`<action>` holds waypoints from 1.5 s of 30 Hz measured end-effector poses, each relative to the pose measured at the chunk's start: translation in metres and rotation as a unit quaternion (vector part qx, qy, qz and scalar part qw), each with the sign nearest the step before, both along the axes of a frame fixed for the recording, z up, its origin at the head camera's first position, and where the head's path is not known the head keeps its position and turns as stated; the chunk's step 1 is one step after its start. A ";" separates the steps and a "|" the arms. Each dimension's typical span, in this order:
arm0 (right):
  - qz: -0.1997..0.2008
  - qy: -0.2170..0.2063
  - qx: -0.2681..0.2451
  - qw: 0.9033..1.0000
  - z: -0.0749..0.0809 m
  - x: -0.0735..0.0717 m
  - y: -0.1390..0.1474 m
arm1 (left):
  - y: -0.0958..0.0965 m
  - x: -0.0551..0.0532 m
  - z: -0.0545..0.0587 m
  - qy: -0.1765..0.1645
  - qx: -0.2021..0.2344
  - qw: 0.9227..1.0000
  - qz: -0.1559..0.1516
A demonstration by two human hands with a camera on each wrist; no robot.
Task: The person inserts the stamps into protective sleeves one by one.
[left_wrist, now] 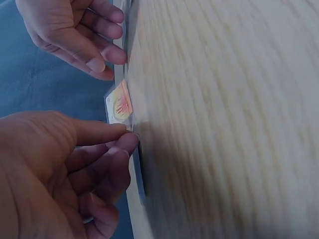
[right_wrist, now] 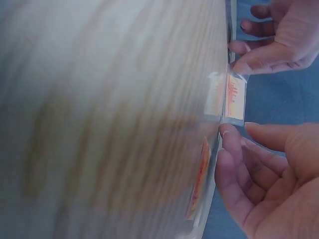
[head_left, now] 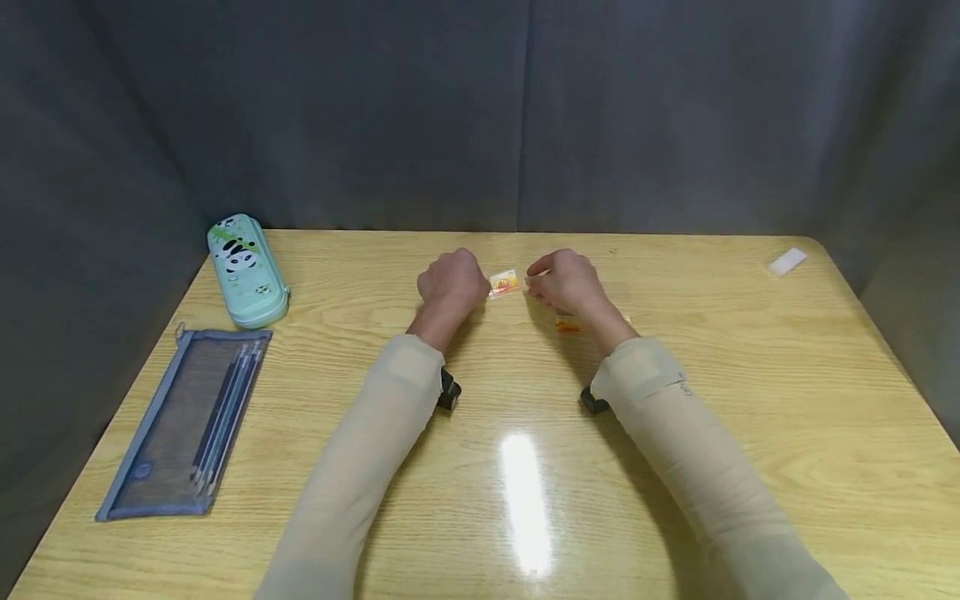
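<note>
My left hand (head_left: 453, 283) pinches one edge of a small flat piece with orange and yellow print and clear borders (head_left: 505, 283) between thumb and forefinger. In the right wrist view the printed piece (right_wrist: 235, 97) stands raised, its reflection showing on the glossy table. My right hand (head_left: 564, 282) is just to its right, fingers loosely bent and thumb apart from them; the right wrist view shows a gap between them. A second orange-printed piece (head_left: 567, 325) lies flat beneath the right wrist, partly covered by it.
At the far left are a mint panda pencil case (head_left: 243, 271) and, nearer, a blue mesh zip pouch (head_left: 172, 425) holding several pencils. A small white block (head_left: 787, 261) lies near the back right corner. Dark curtains (head_left: 360, 117) border the wooden table (head_left: 787, 417).
</note>
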State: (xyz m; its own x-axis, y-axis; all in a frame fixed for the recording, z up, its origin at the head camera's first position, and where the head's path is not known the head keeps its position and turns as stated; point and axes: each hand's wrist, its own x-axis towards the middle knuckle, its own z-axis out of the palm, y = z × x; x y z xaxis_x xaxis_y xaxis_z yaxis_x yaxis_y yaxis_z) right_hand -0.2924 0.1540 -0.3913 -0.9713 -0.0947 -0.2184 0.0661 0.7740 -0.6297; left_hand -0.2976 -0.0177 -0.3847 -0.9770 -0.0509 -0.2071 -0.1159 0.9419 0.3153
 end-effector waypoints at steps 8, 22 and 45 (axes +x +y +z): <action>0.022 0.000 0.039 0.999 0.003 0.002 -0.006 | 0.002 -0.005 0.008 -0.026 -0.039 0.998 -0.041; 0.024 0.017 -0.055 0.998 0.012 0.009 0.034 | -0.011 -0.001 0.014 0.029 -0.005 0.997 -0.067; 0.185 0.009 0.105 0.977 0.007 0.061 0.093 | 0.030 0.004 -0.006 -0.002 0.016 0.971 -0.238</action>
